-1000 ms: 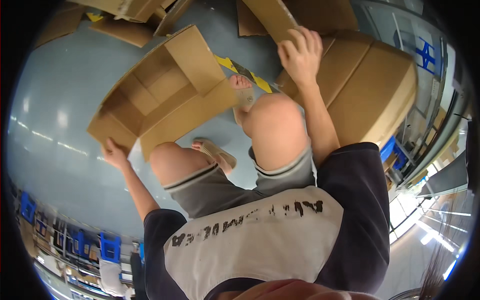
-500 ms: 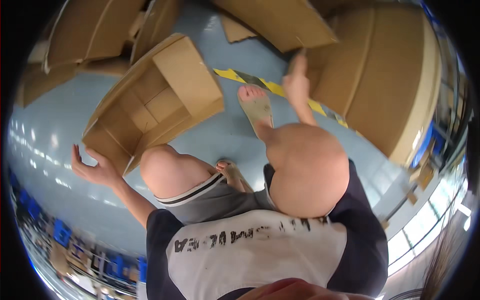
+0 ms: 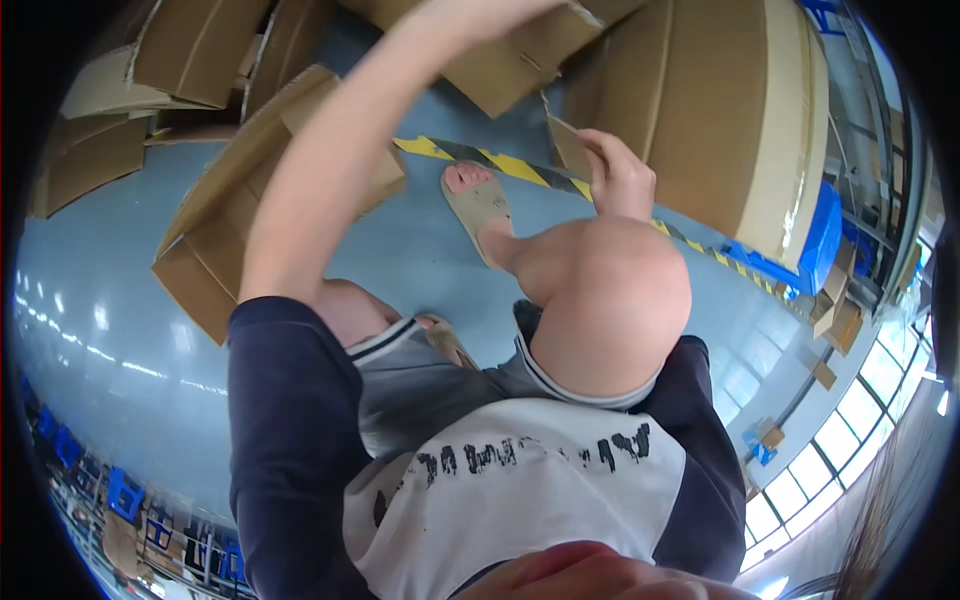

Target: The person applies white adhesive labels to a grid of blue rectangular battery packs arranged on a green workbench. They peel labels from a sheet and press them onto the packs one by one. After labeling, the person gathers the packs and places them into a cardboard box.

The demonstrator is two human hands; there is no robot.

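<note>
My left arm stretches up across the view, over the open cardboard box on the left (image 3: 210,265). My left hand (image 3: 500,14) is at the top edge beside a brown cardboard flap (image 3: 510,75); its fingers are smeared and partly cut off. Above my right knee, my right hand (image 3: 625,178) has its fingers closed on the edge of a smaller cardboard flap (image 3: 568,143). This flap stands at the near left side of the large cardboard box (image 3: 690,110) on the right. The inside of that box is mostly hidden.
Several more cardboard boxes (image 3: 190,50) stand at the far left. Yellow-and-black tape (image 3: 520,168) crosses the grey floor (image 3: 400,265) past my sandalled foot (image 3: 478,205). A blue plastic bin (image 3: 818,240) sits by the large box's right side. Shelving (image 3: 180,535) lines the lower left.
My left hand has left the open box's near corner and swung up to the far flap. My right hand has come nearer and closed on the smaller flap. The view has shifted slightly.
</note>
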